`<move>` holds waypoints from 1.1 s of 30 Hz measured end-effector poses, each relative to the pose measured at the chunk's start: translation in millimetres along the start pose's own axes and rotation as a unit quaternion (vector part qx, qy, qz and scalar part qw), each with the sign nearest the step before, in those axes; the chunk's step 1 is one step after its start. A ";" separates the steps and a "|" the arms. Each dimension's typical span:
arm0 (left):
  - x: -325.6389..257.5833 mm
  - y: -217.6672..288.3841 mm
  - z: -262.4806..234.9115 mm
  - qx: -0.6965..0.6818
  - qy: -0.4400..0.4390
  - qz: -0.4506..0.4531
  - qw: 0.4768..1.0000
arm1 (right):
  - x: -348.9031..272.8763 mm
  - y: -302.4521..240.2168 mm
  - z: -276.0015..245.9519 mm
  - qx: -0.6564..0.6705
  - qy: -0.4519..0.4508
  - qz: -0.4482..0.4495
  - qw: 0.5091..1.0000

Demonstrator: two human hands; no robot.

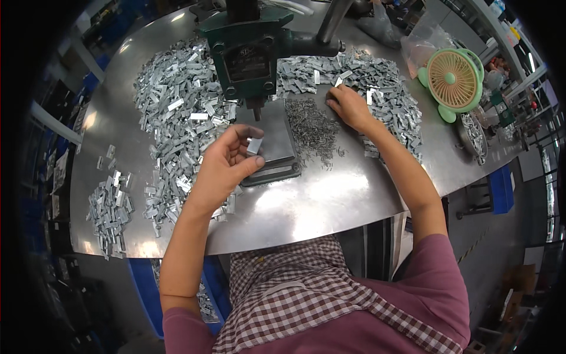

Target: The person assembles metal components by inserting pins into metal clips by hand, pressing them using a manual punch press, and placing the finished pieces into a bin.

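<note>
Firstly, left hand (227, 158): part-closed, thumb and fingers curled round one small metal piece (254, 146), silver, short and blocky; piece situated near the downward-pointing tip of the press, in front of its flat plate. Item, right hand (354, 111): arm extended, fingers bent inward at the near edge of the right heap (389, 88) of like silver pieces — whether one is gripped, cannot tell.

Between the hands: green press (247, 59), with its flat plate (271, 141); just right of the plate, a spread of thin, dark metal bits (312, 130).

Left of the press: large left heap (183, 106) of silver pieces; nearer the table's left corner, a smaller pile (112, 206), apart from it. All on a shiny metal table (330, 206).

Further right: fan (453, 79), green with an orange grille; beside it, dish of metal parts (473, 137). Below the table's near edge — blue bin (144, 295), partly behind the left arm; checked apron (283, 295) on the wearer.
</note>
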State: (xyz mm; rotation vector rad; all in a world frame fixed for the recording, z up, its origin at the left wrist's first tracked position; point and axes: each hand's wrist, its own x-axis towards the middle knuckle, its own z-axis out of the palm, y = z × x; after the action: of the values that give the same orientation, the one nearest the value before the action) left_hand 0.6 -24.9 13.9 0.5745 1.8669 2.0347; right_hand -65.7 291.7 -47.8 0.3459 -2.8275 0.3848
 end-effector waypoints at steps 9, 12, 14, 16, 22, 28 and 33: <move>14.1 -8.2 19.0 0.313 0.101 0.140 0.934 | -21.3 -75.2 -43.5 0.191 0.025 -0.016 0.981; 17.5 -18.3 14.9 0.348 0.130 0.194 0.908 | -26.8 -126.2 -57.3 0.262 0.042 -0.090 0.960; 15.6 -18.9 14.0 0.367 0.126 0.208 0.898 | -27.7 -141.4 -60.5 0.283 0.046 -0.124 0.950; 13.2 -18.5 15.9 0.387 0.133 0.217 0.886 | -26.8 -149.4 -59.7 0.322 0.032 -0.121 0.938; 11.6 -19.9 15.4 0.412 0.121 0.230 0.873 | -30.5 -156.8 -57.2 0.353 0.005 -0.080 0.932; 14.0 -18.8 13.9 0.409 0.116 0.204 0.882 | -21.7 -153.1 -53.6 0.327 0.008 -0.095 0.940; 20.7 -16.0 13.3 0.380 0.097 0.175 0.903 | -20.9 -151.1 -52.3 0.205 0.038 -0.198 0.958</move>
State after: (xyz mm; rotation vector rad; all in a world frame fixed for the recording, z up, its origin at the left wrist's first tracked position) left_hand -11.4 -1.7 0.5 0.9779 2.8648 1.5078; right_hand 6.2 169.6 29.0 0.9389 -2.4985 0.8695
